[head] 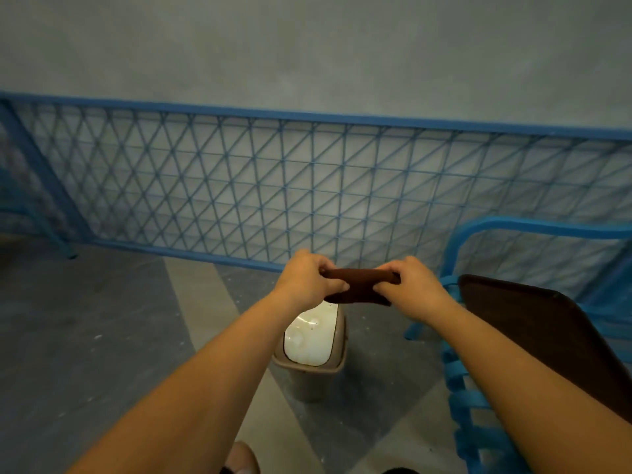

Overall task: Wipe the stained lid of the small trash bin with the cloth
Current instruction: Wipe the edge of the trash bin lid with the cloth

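Directly below cloth-gripping hands (359,285): stained bin lid (309,340).

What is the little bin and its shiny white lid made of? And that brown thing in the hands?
The small tan trash bin looks like matte moulded plastic. Its white swing lid seems glossy plastic, since light glares off it. The dark brown cloth looks like soft fabric: it folds where the left hand and right hand grip it.

Grey plaster wall (307,46) at the far side, fronted by a blue metal lattice fence (273,186). Grey concrete floor (85,336) with a paler band. Blue chair (478,388), dark seat, near right.
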`<control>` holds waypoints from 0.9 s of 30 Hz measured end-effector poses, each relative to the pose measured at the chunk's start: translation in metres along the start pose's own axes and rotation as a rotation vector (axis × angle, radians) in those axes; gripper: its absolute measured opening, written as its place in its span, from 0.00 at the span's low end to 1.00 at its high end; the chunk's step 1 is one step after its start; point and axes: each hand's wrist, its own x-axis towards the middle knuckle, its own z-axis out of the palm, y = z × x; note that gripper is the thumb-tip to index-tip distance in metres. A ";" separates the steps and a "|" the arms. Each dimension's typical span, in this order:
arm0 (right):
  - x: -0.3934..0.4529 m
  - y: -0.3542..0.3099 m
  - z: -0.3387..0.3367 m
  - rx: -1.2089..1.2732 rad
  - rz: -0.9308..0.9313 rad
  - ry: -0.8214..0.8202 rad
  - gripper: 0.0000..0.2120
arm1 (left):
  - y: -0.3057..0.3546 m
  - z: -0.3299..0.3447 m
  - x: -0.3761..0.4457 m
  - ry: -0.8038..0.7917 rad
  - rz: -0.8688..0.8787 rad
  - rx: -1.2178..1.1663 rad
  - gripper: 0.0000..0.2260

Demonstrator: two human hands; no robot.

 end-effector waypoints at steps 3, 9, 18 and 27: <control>0.002 -0.004 0.009 0.063 0.000 0.038 0.04 | -0.015 -0.012 -0.004 -0.002 -0.012 -0.168 0.07; 0.008 -0.008 0.043 0.811 0.284 0.104 0.03 | -0.032 -0.010 -0.002 -0.015 -0.079 -0.631 0.07; 0.028 0.025 0.114 1.661 0.538 0.001 0.22 | -0.076 0.052 0.031 0.068 -0.399 -0.880 0.09; 0.036 0.104 0.172 1.742 0.878 0.191 0.19 | -0.143 0.107 0.052 0.007 -0.658 -0.702 0.06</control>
